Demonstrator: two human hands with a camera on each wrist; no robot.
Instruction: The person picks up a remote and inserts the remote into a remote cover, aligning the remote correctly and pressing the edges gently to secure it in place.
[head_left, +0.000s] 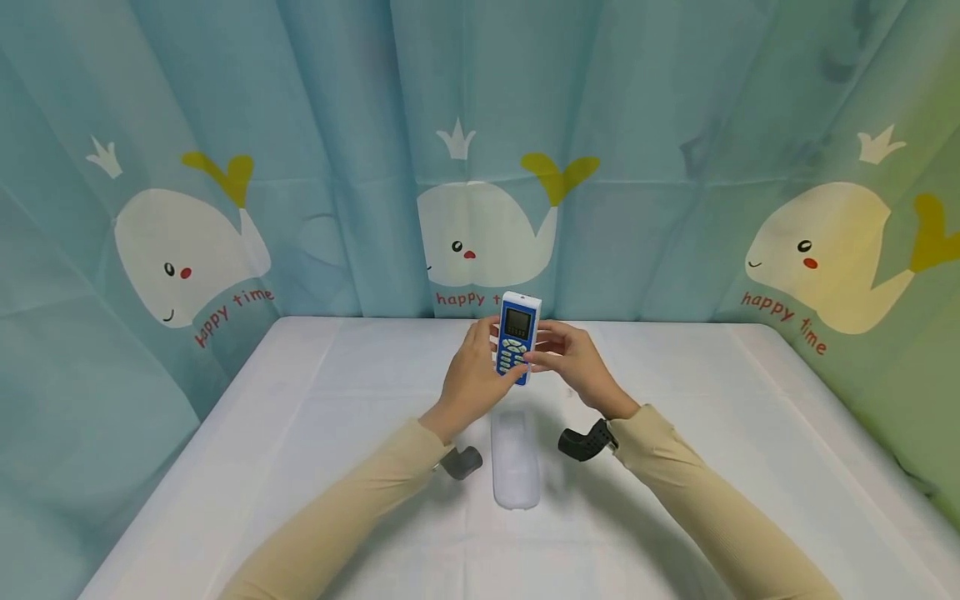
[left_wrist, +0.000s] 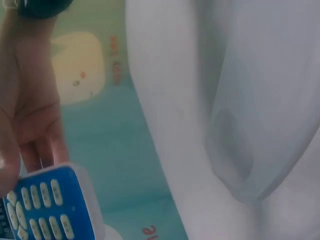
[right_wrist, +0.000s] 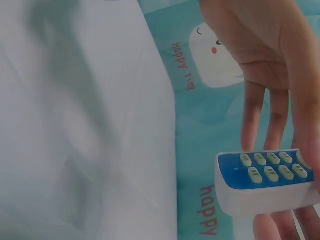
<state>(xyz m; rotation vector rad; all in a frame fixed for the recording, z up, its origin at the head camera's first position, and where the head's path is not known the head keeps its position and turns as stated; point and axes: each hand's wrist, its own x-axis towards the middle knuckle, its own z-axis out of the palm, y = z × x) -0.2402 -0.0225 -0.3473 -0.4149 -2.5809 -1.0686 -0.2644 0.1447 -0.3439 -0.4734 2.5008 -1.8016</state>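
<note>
A blue-faced remote control (head_left: 516, 333) with a white body, a small grey screen and pale buttons is held up over the far part of the table, screen end up. My left hand (head_left: 472, 371) grips its left side, the thumb reaching across the lower front. From the right, my right hand (head_left: 572, 357) holds the other edge between thumb and fingers. The button end of the remote control (left_wrist: 55, 200) shows low in the left wrist view, and the right wrist view shows its white end (right_wrist: 250, 197). Below the hands, a translucent remote cover (head_left: 516, 471) lies on the table.
White cloth covers the table (head_left: 360, 467). A blue-green curtain (head_left: 360, 242) with printed whales hangs behind its far edge and along the sides. Dark wrist-worn devices (head_left: 587, 442) hang under both forearms, close to the cover.
</note>
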